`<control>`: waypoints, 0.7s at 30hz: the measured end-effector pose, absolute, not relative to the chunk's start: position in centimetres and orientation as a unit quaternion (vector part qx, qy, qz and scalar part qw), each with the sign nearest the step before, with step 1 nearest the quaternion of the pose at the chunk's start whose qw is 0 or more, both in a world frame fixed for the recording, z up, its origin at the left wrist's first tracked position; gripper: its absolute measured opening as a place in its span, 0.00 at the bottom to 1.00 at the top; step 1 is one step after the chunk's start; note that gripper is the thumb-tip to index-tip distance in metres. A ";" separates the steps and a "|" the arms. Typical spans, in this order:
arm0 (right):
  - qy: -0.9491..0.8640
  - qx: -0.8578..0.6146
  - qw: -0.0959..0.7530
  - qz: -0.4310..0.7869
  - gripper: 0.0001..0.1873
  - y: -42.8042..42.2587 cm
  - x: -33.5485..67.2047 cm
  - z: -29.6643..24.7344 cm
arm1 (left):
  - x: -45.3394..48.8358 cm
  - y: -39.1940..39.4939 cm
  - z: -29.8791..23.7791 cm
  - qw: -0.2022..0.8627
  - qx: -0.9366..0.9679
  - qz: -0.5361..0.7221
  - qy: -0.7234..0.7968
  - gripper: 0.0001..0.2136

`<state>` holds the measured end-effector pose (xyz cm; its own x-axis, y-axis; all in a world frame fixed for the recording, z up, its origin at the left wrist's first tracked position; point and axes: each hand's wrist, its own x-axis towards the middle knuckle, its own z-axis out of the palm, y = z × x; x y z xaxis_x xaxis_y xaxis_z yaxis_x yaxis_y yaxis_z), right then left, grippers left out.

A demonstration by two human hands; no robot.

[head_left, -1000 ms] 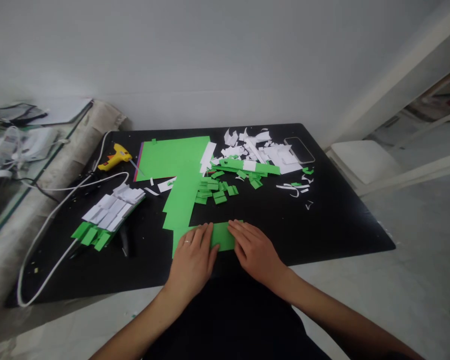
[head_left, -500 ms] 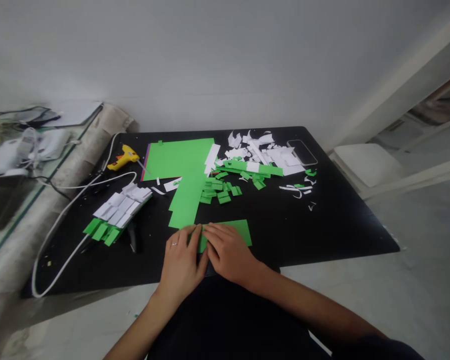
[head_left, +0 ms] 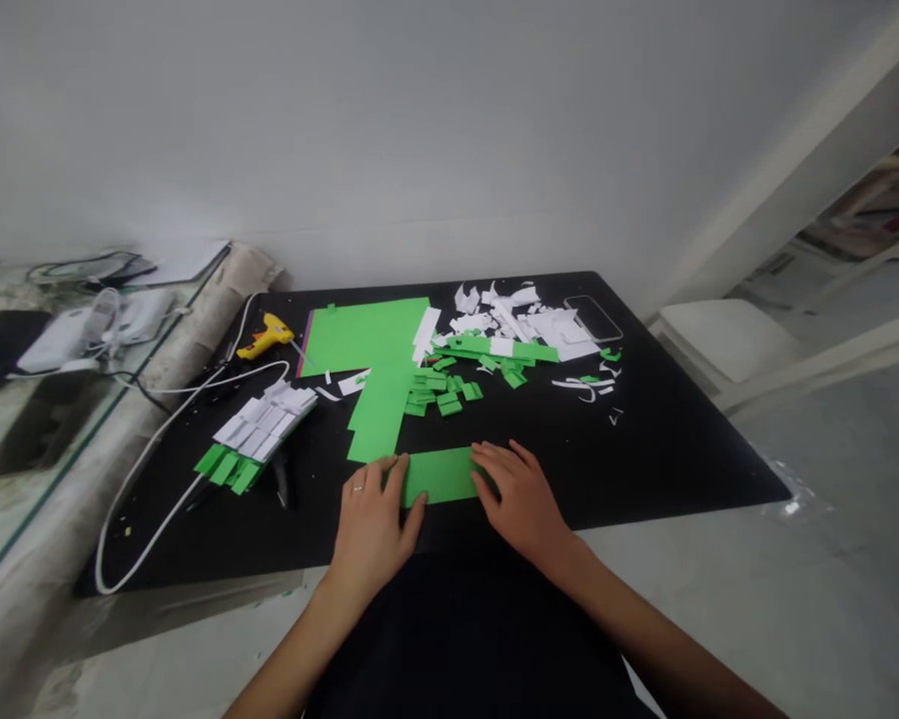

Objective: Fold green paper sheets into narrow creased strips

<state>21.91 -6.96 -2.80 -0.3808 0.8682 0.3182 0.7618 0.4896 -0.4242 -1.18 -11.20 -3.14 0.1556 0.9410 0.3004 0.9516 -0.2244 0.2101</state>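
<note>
A green paper rectangle (head_left: 441, 474) lies flat near the front edge of the black table (head_left: 644, 449). My left hand (head_left: 371, 519) lies on the paper's left end, fingers stretched flat, a ring on one finger. My right hand (head_left: 520, 496) presses flat on the paper's right end, fingers spread. Neither hand grips anything. Just beyond the paper lies a larger green sheet (head_left: 371, 364) with a long strip reaching toward my left hand.
Small green pieces (head_left: 442, 387) and white scraps (head_left: 520, 315) are heaped at the table's back. A bundle of white and green folded pieces (head_left: 259, 434) lies left, near a yellow glue gun (head_left: 266, 335) and its white cord (head_left: 157, 439). A phone (head_left: 593, 318) lies back right.
My right hand slid along the green rectangle from its left part to its right end. The left hand stayed at the left end. The camera view shifted slightly.
</note>
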 end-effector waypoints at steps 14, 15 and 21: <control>-0.841 -0.502 0.128 0.156 0.08 -5.8 15.3 -0.5 | -1.3 -11.3 -2.7 -0.008 -0.773 -0.187 -0.606 0.21; -0.837 -0.513 0.112 0.156 0.08 -5.7 15.0 -0.3 | -1.4 -11.3 -2.7 -0.012 -0.778 -0.188 -0.600 0.21; -0.799 -0.574 0.088 0.157 0.10 -5.2 15.4 -0.2 | -1.4 -11.6 -2.9 -0.033 -0.787 -0.204 -0.581 0.21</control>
